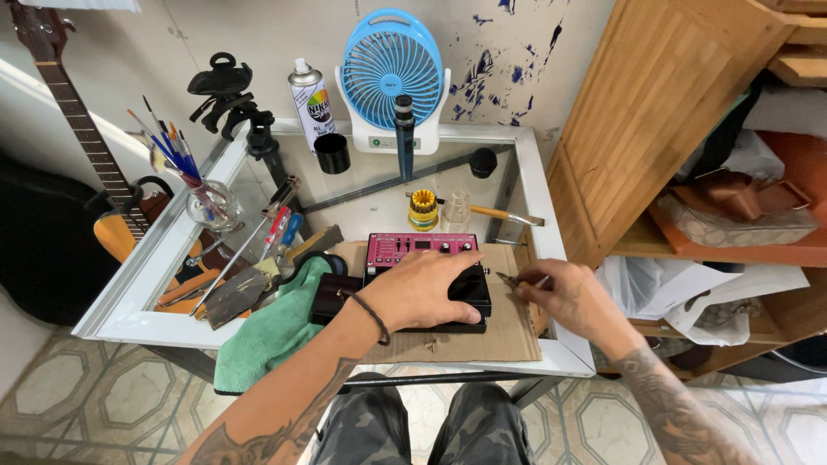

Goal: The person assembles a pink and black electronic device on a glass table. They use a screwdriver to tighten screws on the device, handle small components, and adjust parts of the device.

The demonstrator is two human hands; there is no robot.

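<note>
Hands are both down on the job: my left hand point(422, 288) lies flat and spread over the pink-and-black effects pedal with small knobs point(422, 258), fingers loose rather than clamped, pinning it to the brown cardboard sheet point(508, 331). Pedal sits mid-cardboard, near the front edge of the white-framed glass desk point(138, 301). Just right of the pedal, my right hand point(568, 297) is pinched shut on a thin metal-tipped tool point(517, 280), tip pointing at the pedal's right edge; whether it touches I can't tell. To do this well, I reckon I keep steady downward weight on the pedal and bring the tip in low and square. Left of the pedal lies a rumpled green cloth point(271, 331); behind it, a yellow-and-black bit holder point(423, 209) and a blue-and-white fan point(392, 73).
</note>
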